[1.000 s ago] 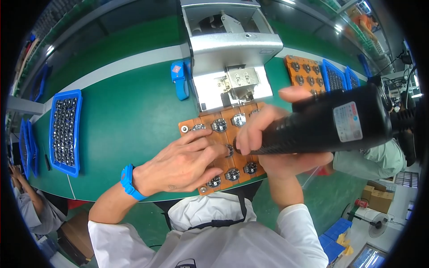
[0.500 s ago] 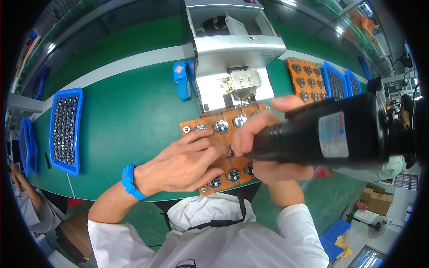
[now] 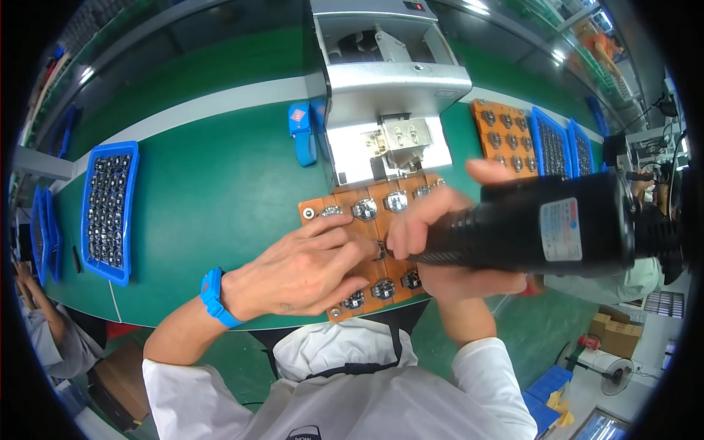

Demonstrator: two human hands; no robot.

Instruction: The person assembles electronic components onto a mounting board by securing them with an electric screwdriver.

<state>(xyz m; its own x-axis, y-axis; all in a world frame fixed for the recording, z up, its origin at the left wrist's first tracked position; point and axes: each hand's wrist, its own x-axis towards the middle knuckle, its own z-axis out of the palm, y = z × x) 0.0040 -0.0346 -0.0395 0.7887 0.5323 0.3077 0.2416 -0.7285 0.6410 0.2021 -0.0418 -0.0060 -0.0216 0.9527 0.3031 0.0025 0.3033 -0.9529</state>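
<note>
Resting half-open, fingers spread, on the orange-brown rectangular board [image 3: 385,270] at frame centre, my left hand [image 3: 312,260] grips nothing visible; my right hand [image 3: 433,213] encloses the black cylindrical ribbed tool [image 3: 499,238], best kept steady, clear of my fingertips.

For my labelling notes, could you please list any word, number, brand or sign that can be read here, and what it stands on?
White label on the black handheld power tool: too blurred to read.
Blue strap on the table: red-and-white diamond sign, no readable words.
Silver machine: red-lit display, too small.
Pale shirt: chest lettering, partly cut off; not quoted.
</note>
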